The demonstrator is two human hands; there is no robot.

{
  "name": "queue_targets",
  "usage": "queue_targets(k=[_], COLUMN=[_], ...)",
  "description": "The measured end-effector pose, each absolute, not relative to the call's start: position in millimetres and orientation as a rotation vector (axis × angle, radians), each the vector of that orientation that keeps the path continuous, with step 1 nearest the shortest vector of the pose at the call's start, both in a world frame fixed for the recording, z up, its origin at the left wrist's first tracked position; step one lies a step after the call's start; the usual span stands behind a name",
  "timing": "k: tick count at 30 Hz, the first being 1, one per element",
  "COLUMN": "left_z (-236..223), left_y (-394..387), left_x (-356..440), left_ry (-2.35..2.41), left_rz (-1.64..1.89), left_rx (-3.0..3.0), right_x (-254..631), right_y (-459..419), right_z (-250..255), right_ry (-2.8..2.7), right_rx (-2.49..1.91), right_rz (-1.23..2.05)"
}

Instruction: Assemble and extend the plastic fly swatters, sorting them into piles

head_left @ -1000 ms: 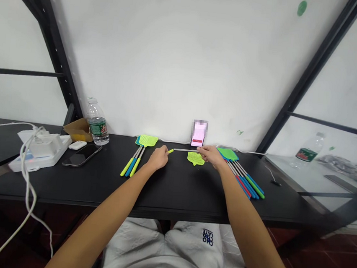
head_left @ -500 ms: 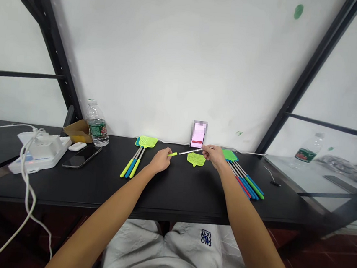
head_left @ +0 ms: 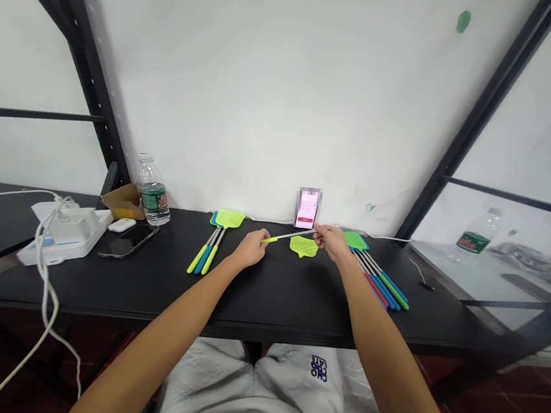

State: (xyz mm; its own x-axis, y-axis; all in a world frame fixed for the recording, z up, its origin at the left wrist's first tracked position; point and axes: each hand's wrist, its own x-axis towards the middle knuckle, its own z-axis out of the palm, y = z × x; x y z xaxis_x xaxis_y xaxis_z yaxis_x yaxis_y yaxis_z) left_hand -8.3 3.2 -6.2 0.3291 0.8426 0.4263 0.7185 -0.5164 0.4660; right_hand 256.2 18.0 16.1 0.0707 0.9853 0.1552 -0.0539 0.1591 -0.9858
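My left hand (head_left: 252,248) is closed on a yellow-green handle (head_left: 269,239), whose tip sticks out to the right. My right hand (head_left: 331,241) pinches the far part of a thin metal rod (head_left: 297,234). Rod and handle meet in one line between my hands, just above the table. Under the rod a loose yellow-green mesh swatter head (head_left: 303,248) lies flat. Left of my hands are three fly swatters (head_left: 229,219) with yellow-green and blue handles. By my right forearm lies a fan of several swatters (head_left: 385,285) with red, blue and green handles.
A phone (head_left: 307,209) leans on the wall behind the black table (head_left: 266,303). To the left are a water bottle (head_left: 154,196), a cardboard box (head_left: 124,202), a flat dark phone (head_left: 128,242), a white case (head_left: 121,225) and a power strip (head_left: 75,236) with white cables.
The gap between the yellow-green handle and the metal rod has closed, and their ends now meet. My hands keep their grips; the camera view has shifted slightly.
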Motion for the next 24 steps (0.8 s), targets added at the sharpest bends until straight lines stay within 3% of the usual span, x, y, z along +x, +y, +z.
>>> queue_targets(k=[24], left_z=[1], left_y=[-20], left_x=[7], left_ry=[1.118], left_rz=[0.9], left_rx=[2.429], right_x=[228], right_y=[11], right_z=[9], right_ry=[-1.31], right_rx=[-1.055], right_rz=[1.266])
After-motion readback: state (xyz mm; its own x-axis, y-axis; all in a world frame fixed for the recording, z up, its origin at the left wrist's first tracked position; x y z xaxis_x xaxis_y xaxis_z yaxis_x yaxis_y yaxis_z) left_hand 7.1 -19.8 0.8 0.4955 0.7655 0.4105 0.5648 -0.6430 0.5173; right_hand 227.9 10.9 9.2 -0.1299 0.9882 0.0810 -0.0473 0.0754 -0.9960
